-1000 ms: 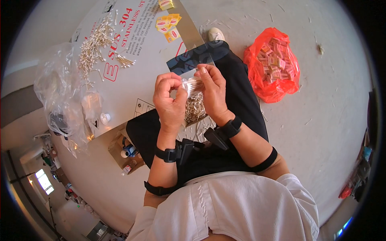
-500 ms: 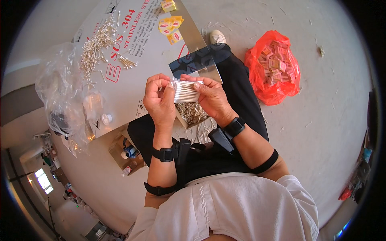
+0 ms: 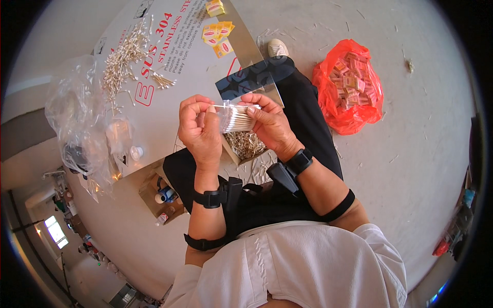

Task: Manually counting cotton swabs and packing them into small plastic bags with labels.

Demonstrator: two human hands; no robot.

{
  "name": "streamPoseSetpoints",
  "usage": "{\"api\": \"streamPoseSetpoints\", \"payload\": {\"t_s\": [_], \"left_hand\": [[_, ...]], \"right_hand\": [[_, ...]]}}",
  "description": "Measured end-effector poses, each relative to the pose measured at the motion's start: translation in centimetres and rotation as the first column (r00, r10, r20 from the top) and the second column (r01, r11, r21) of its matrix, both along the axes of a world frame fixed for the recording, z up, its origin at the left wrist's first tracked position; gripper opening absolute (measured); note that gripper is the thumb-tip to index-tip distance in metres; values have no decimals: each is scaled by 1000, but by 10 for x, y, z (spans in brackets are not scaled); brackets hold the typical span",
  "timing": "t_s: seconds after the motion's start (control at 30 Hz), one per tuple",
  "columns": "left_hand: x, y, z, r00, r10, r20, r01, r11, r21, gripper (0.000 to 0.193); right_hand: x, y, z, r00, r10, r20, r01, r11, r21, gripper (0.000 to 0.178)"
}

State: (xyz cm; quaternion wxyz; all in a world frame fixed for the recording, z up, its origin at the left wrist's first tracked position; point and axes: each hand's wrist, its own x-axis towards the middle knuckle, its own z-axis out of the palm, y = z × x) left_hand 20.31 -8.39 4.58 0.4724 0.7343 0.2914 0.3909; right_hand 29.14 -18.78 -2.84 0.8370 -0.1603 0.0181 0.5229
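Note:
Both hands hold a small clear plastic packet of cotton swabs (image 3: 238,118) in front of my chest, above my lap. My left hand (image 3: 200,128) pinches its left end with fingers curled. My right hand (image 3: 269,123) grips the right side and top edge. Just below the packet, a small open box of loose cotton swabs (image 3: 248,145) rests on my lap. Black straps sit on both wrists and forearms.
A metal sheet (image 3: 174,66) lies on the floor ahead, bearing a heap of loose cotton swabs (image 3: 123,61) and small yellow packets (image 3: 217,34). A crumpled clear plastic bag (image 3: 84,123) sits to the left, a red bag of small packets (image 3: 351,84) to the right, a cardboard box (image 3: 162,197) lower left.
The hands moved from working low over the lap box to lifting the filled swab packet up; it is now held level between both hands.

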Motion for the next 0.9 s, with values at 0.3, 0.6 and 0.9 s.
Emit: {"api": "streamPoseSetpoints", "payload": {"t_s": [0.3,0.6,0.9], "left_hand": [[-2,12,15,996,59,73,-60,998,9,8],[-18,16,24,995,25,93,-19,997,-68,9],[-54,5,5,965,-105,-240,104,994,-15,11]], "right_hand": [[5,0,-8,999,-27,-28,25,997,-68,22],[17,-3,-18,994,-103,-40,101,993,-55,21],[35,-1,-23,982,-181,-52,177,981,-75,25]]}}
